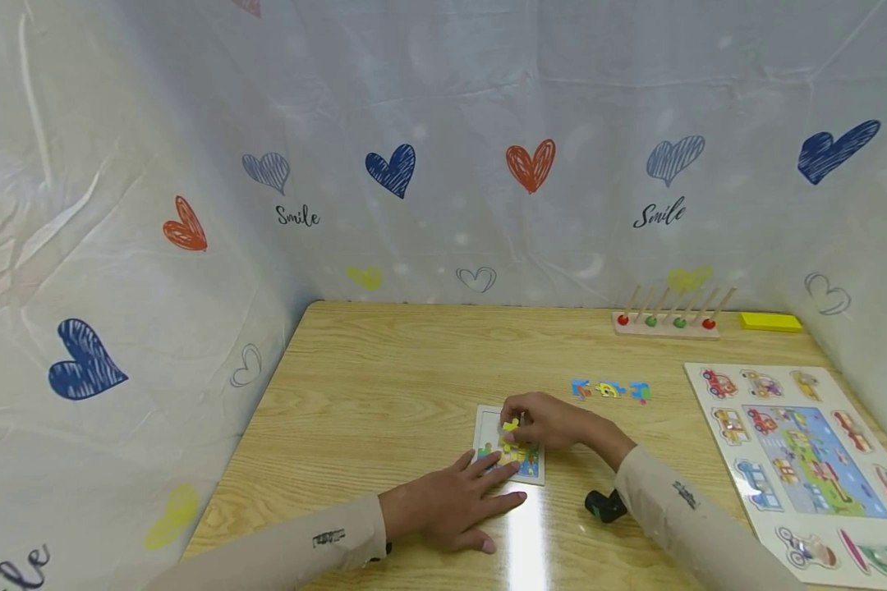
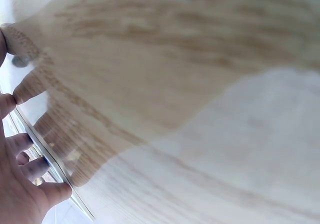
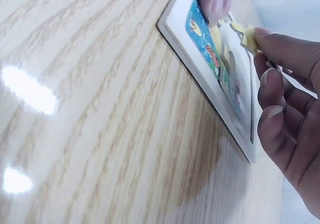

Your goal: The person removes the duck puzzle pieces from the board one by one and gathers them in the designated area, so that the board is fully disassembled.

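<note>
A small jigsaw tray point(image 1: 486, 417) with a white border lies on the table, its lower part filled with colourful pieces point(image 3: 206, 44). Between thumb and fingertips my right hand point(image 1: 550, 420) pinches a yellow puzzle piece point(image 3: 246, 39), held over the pale, unfilled part of the tray. My left hand point(image 1: 454, 502) lies with fingers spread, its fingertips on the near left part of the tray and the pieces there. In the left wrist view, fingers point(image 2: 34, 169) reach over the tray's edge.
Three loose puzzle pieces point(image 1: 609, 390) lie beyond my right hand. A large picture puzzle board point(image 1: 724, 460) covers the right side. At the back stand a pegged wooden stand point(image 1: 665, 327) with beads and a yellow block point(image 1: 770, 322). A black object point(image 1: 603, 506) sits by my right sleeve.
</note>
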Motion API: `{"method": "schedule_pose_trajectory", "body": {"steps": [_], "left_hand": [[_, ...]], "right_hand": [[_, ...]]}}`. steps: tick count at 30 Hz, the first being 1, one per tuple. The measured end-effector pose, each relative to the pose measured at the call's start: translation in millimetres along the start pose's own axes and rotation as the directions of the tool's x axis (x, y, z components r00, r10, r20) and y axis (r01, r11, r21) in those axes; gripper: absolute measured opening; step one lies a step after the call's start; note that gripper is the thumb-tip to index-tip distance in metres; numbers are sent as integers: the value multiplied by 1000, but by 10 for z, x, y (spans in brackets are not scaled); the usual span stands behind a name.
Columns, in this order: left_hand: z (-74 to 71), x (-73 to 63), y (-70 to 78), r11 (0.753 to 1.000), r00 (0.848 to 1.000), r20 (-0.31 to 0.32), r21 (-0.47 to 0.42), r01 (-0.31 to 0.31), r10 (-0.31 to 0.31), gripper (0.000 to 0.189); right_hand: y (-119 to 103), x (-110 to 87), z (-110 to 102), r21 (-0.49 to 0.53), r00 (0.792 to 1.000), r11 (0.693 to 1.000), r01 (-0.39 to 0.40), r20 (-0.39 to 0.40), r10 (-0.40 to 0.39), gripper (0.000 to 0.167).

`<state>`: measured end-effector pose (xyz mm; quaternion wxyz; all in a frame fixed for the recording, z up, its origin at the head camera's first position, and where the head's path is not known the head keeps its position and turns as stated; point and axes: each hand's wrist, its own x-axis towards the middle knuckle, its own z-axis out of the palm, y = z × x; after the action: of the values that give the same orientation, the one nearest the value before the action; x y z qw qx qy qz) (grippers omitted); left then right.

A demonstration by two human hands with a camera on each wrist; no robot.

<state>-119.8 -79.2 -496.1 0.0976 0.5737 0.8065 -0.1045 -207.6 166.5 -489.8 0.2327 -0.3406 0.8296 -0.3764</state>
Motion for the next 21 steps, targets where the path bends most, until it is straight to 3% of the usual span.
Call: {"method": "schedule_pose_trajectory", "body": {"steps": [11, 21], "left_hand": [[-1, 13, 0, 1000, 1000, 12, -1, -2, 2, 70], [-20, 22, 0, 1000, 999, 33, -17, 6, -5, 70]], "right_hand": [[67, -61, -67, 130, 1000, 991, 13, -24, -10, 8], [144, -186, -98, 30, 997, 1000, -8, -75, 10, 20]]}}
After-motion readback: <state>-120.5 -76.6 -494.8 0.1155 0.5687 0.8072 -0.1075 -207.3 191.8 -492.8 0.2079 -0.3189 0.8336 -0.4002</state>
